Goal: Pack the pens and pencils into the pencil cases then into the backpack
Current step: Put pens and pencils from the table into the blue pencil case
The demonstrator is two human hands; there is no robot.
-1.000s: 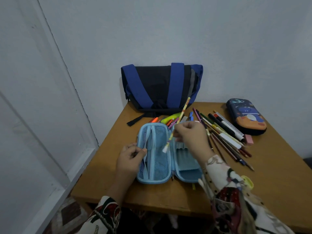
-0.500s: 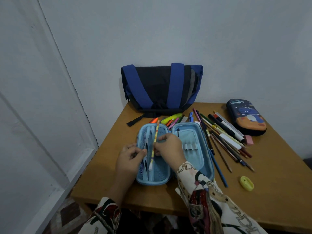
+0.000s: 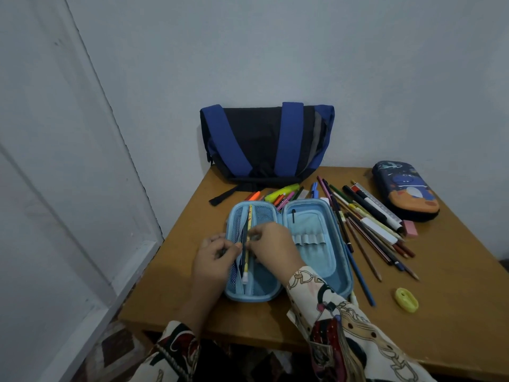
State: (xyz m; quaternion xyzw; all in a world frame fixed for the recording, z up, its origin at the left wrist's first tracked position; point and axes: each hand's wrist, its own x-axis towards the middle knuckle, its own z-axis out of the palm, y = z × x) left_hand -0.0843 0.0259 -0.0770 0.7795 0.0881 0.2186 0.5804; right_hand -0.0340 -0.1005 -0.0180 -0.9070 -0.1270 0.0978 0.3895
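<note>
A light-blue pencil case (image 3: 311, 252) lies open flat on the wooden table (image 3: 454, 312). My left hand (image 3: 213, 256) pinches the edge of its left mesh pocket and holds it apart. My right hand (image 3: 271, 245) pinches a yellow patterned pencil (image 3: 248, 244), which lies lengthwise in that pocket's opening, white eraser end toward me. A dark pen lies beside it in the pocket. Loose pens and pencils (image 3: 366, 224) are spread to the right of the case and behind it. A blue and black backpack (image 3: 265, 146) leans on the wall. A closed dark-blue pencil case (image 3: 405, 193) sits far right.
A yellow sharpener (image 3: 406, 299) lies near the front right of the table. A pink eraser (image 3: 410, 228) rests beside the closed case. White walls bound the table at the back and left. The table's front edge is close to my sleeves.
My right hand carried the yellow pencil from above the case's right half over to the left mesh pocket and lowered it in. My left hand kept its hold on the pocket.
</note>
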